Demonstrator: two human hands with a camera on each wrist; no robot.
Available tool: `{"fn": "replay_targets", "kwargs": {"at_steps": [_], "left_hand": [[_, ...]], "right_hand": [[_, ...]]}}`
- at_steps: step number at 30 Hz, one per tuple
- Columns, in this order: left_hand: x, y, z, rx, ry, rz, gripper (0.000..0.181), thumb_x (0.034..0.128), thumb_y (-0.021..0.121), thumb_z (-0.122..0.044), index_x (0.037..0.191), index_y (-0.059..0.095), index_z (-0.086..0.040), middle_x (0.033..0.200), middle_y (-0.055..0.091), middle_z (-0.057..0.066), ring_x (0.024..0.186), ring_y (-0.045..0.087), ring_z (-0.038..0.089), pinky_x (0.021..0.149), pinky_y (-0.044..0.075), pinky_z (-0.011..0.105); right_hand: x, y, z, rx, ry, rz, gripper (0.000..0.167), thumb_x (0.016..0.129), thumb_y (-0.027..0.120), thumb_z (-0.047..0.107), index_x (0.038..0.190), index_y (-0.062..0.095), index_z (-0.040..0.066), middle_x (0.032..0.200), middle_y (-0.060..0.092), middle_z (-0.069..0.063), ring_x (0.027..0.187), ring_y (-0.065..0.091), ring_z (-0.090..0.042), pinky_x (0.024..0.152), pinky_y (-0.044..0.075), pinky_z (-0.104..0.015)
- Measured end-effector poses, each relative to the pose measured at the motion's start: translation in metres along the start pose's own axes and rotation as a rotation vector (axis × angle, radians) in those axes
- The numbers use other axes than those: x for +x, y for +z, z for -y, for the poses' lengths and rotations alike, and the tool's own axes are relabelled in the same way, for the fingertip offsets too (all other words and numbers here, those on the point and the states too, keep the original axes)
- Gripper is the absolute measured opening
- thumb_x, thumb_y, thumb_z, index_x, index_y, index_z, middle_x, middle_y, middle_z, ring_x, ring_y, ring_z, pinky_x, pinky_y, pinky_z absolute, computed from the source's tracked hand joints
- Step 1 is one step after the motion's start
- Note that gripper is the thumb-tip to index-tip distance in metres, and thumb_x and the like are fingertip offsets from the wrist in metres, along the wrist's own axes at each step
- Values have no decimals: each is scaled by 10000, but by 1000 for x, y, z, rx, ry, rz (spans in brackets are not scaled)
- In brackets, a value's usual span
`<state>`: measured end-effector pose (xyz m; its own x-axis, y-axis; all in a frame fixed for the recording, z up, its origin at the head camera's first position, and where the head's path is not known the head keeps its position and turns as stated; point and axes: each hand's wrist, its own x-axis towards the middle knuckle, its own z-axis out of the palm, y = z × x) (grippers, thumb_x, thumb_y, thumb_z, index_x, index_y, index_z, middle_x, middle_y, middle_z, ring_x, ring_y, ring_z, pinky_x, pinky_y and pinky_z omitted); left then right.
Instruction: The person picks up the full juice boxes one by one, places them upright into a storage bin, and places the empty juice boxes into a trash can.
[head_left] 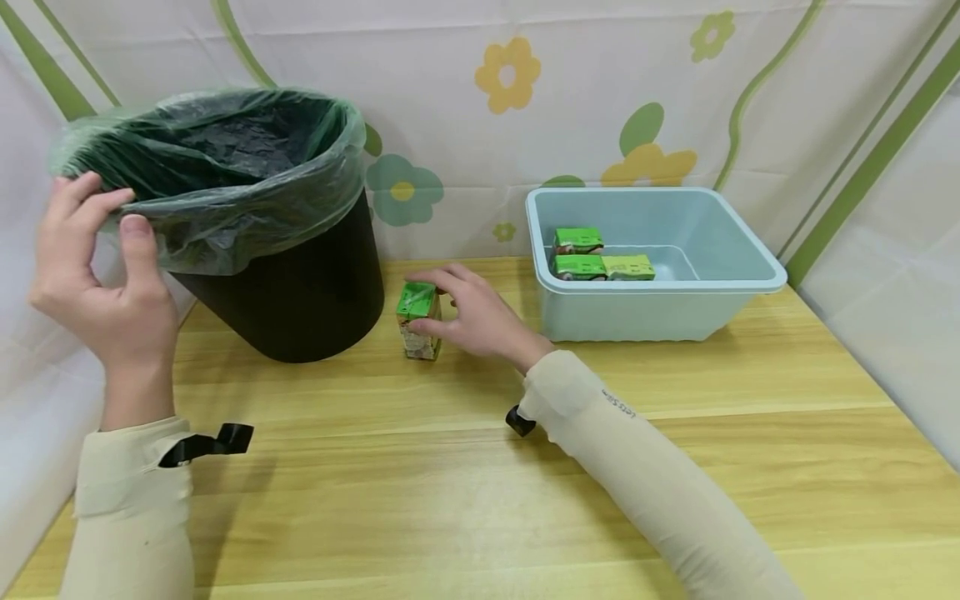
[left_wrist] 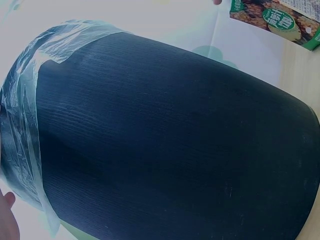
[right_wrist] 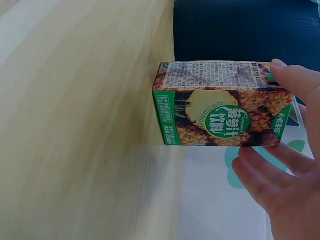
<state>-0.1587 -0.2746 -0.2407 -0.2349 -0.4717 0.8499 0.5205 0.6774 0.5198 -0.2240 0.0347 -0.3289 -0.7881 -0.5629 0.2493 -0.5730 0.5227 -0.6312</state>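
Note:
My right hand (head_left: 476,312) holds a small juice box (right_wrist: 220,115) upright on the table, thumb on one side and fingers on the other. The box shows pineapple pictures and a green top, and stands just right of the black trash bin (head_left: 300,308). At the bin's front left, my left hand (head_left: 112,275) grips the rim, which is covered by a translucent green bag (head_left: 262,212). Its thumb lies outside the rim and its fingertips reach over it. Only a small part of that hand enters the left wrist view, where the bin's dark wall (left_wrist: 170,140) fills most of the picture.
A light blue basin (head_left: 637,312) stands at the right with several small green-topped boxes (head_left: 579,267) at its left end. Behind everything hangs a flower-patterned cloth (head_left: 442,92). The wooden table (head_left: 420,483) spreads out in front.

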Motion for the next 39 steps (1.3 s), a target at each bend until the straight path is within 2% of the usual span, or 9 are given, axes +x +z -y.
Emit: {"fn": "replay_targets", "kwargs": {"at_steps": [7,18,24,29,36,39], "left_hand": [[0,-1,1,11,1,10,367,928,644,-274,1102,818,-2,1298,762,36,1393,618,175,1283,359,287],[0,-2,1,16,4,10,375,926,642,-277,1104,817,3,1299,763,59,1387,622,173,1279,363,284],[0,-2,1,16,4,13,386,926,641,-284,1113,813,7,1302,762,67,1389,621,173,1281,361,285],[0,-2,1,9,3,9,384,924,645,-282,1105,815,11,1294,766,51,1383,627,177,1280,364,288],[0,-1,0,5,5,0,387,927,652,-280,1104,809,26,1282,771,48,1367,638,179,1276,375,293],[0,-1,0,2,7,3,385,932,653,-279,1107,807,27,1286,769,48,1368,637,180,1276,374,293]], "right_hand": [[5,0,4,-26,-5,12,583,961,791,423,1498,600,303,1523,542,-20,1371,556,-243,1140,514,-445],[3,-3,5,-36,-31,7,498,976,776,393,1447,651,296,1510,535,-24,1317,568,-241,1079,542,-406],[2,-11,10,-25,-76,-25,462,982,763,381,1421,680,263,1443,554,-44,1250,582,-224,1031,566,-399],[6,-20,15,-9,-133,-82,443,964,772,366,1385,714,242,1375,586,-59,1206,604,-215,974,568,-371],[11,-36,25,62,-150,-114,426,964,769,333,1373,725,223,1349,586,-77,1242,601,-206,1069,587,-379],[13,-45,31,72,-161,-128,427,967,763,322,1381,723,228,1351,585,-66,1252,599,-182,1069,590,-357]]}}
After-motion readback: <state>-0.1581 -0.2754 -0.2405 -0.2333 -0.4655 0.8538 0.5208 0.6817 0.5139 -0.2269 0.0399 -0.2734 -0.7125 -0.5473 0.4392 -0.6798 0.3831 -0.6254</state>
